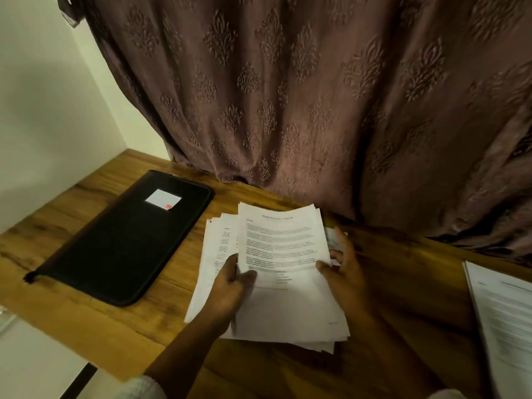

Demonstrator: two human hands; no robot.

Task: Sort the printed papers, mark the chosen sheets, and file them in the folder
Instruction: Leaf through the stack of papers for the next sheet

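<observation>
Both hands hold a stack of papers (285, 249) above the near middle of a wooden table (403, 277), with the printed side facing up. The left hand (230, 286) grips the stack at its left edge, about halfway down. Its thumb (248, 276) is pressed on the printed face of the top sheet and its other fingers are curled round the edge, so the paper sits pinched between them. The right hand (347, 272) takes the right edge at much the same height, with its thumb on the face near the margin. Its fingers (340, 240) reach up behind the sheets, where a bit of another page shows against them. How far the stack is lifted off the table cannot be told. The sheets are fanned unevenly, with several lower pages (214, 254) sticking out to the left under the left hand and ragged corners showing at the bottom right. A closed black folder (129, 243) with a small white label (163, 198) lies flat to the left, near the papers but apart from them. A second pile of printed sheets (503, 318) lies at the table's right edge, well apart from the hands. A patterned brown curtain (302, 96) hangs behind the table
</observation>
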